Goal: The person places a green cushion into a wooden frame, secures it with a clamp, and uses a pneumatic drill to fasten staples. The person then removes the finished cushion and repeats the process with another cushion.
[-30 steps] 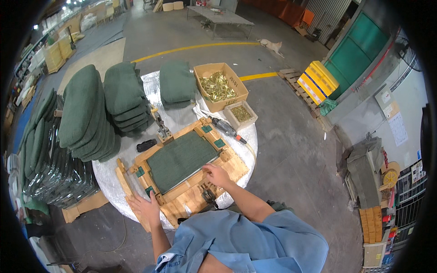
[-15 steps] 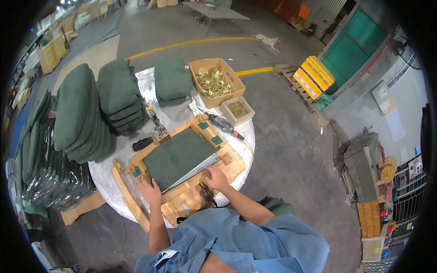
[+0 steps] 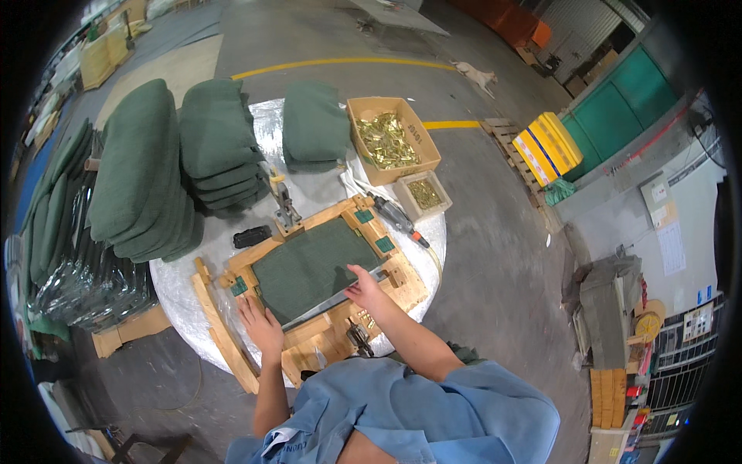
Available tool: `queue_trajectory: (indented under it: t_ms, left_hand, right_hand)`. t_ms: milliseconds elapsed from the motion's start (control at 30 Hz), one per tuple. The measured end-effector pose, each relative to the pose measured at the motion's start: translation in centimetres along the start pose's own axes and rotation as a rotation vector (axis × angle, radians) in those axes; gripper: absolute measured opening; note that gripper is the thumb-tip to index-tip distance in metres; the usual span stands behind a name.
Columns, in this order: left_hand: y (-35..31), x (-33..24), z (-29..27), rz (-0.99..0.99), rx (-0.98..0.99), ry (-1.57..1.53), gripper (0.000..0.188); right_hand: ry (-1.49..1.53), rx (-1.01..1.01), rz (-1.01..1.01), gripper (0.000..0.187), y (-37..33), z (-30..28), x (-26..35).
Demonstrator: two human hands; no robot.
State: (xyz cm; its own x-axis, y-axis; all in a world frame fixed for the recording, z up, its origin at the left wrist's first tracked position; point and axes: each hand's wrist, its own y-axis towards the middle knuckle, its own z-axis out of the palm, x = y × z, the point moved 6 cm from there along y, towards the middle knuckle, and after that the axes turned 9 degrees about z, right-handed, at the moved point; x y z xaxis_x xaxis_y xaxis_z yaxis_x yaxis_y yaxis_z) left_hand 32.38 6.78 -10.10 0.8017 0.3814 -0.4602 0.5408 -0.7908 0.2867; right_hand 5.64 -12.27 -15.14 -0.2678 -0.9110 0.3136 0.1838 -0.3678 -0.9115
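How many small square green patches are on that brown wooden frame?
3 visible: upper-right patch, lower-right patch, left-side patch; the left hand may hide another.

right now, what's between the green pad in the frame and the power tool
Between them lies the wooden frame's right rail, bearing two small green patches; the head view shows it.

The panel lies in the frame ahead; cushion stacks stand beyond my left fingers, the power tool and carton beyond my right fingers.
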Motion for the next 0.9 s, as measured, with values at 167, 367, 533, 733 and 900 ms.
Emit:
queue_trajectory:
  t_ms: [167, 367, 533, 733, 900]
  left_hand:
    - [-0.6, -0.2, -0.2, -0.03, 0.047, -0.051, 0.064]
    - [-0.7, 0.6, -0.3, -0.059, 0.046, -0.101, 0.065]
    - [-0.4, 0.3, -0.6, -0.044, 0.088, -0.179, 0.066]
    - [-0.6, -2.1, -2.1, 0.039, 0.097, -0.095, 0.068]
    - [-1.0, -7.4, -3.2, 0.266, 0.138, -0.008, 0.068]
  right_hand:
    - [-0.075, -0.075, 0.066, 0.07, 0.7, 0.5, 0.8]
    - [-0.211, -0.275, 0.073, 0.054, -0.9, 2.3, 0.7]
    - [-0.083, -0.259, 0.021, 0.07, 0.5, 0.3, 0.6]
    - [-0.072, -0.119, -0.018, 0.082, 1.1, 0.7, 0.3]
    - [-0.047, -0.112, -0.086, 0.073, -3.8, 2.7, 0.3]
